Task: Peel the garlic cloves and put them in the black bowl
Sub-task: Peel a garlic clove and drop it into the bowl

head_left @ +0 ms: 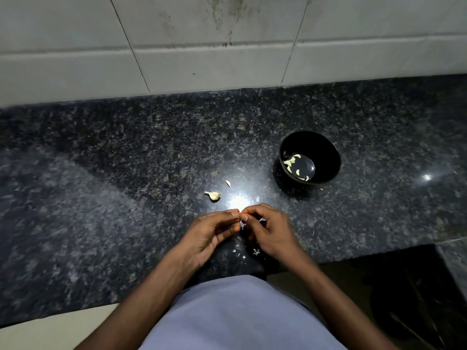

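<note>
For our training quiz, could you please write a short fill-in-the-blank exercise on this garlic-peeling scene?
1. The peeled cloves lie inside the ____ bowl.
2. The bowl stands on the person's ____ side of the counter.
3. The left hand and right hand meet at their ____, pinching something small between them.
4. The small garlic piece lies on the counter ____ the bowl.

Missing words: black; right; fingertips; outside
</note>
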